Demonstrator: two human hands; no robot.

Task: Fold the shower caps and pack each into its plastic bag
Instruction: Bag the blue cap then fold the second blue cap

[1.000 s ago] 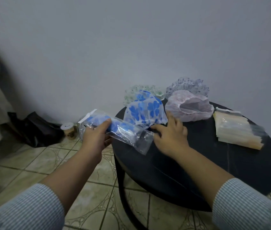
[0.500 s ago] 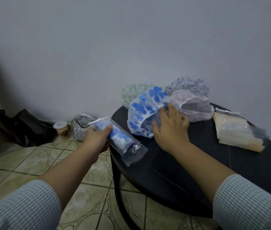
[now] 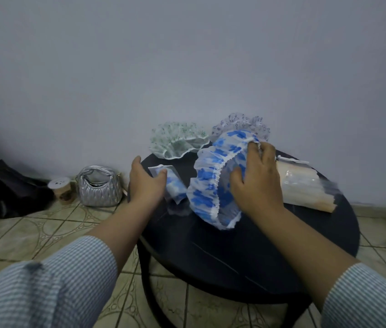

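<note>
Lifting the blue cap [image 3: 207,183] higher (right hand [image 3: 257,183]) — 1 packed bag [image 3: 172,185] released.

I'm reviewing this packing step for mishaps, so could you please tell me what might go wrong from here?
The packed clear plastic bag with a folded blue cap lies near the round black table's left edge, by the left hand; a nudge might tip it off. The right hand is lifting the blue-flowered shower cap, whose frill may sweep that bag.

A: Wall?
B: Plain grey-white wall [image 3: 187,67], dim flat light.
A: Floor?
B: Beige patterned tile floor [image 3: 33,235].
A: Furniture?
B: Round black table [image 3: 270,261] near the wall. Silver quilted handbag [image 3: 101,188] and dark bag [image 3: 7,188] on the floor, left.
</note>
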